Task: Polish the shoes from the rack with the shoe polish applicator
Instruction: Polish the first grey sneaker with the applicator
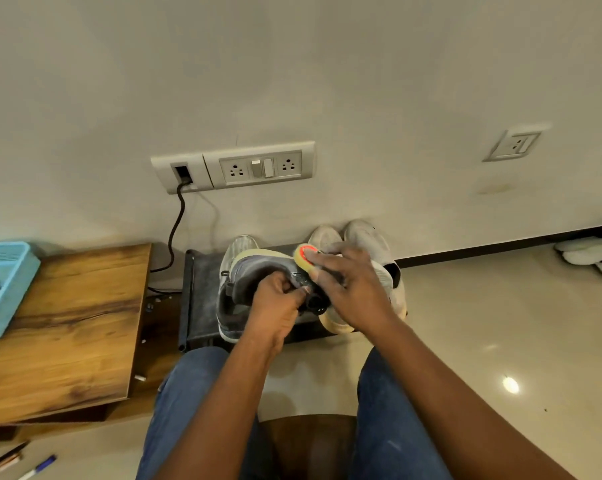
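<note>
My left hand (277, 301) grips a grey sneaker (258, 268) with a pale sole, held up on its side over the low black shoe rack (200, 289). My right hand (348, 285) holds the shoe polish applicator (306, 255), whose yellow sponge head with a red centre lies against the sneaker's side; a black part shows below my fingers. A second grey sneaker (228, 320) lies on the rack under the raised one. A pair of white shoes (365, 240) stands on the rack's right half, partly hidden by my right hand.
A wooden table (67, 327) with a blue plastic basket (5, 285) stands at the left. A black cable (176, 223) hangs from the wall socket panel (233, 167). More white footwear (590, 252) lies by the far right wall. Pens (38, 467) lie on the floor. My knees in jeans are below.
</note>
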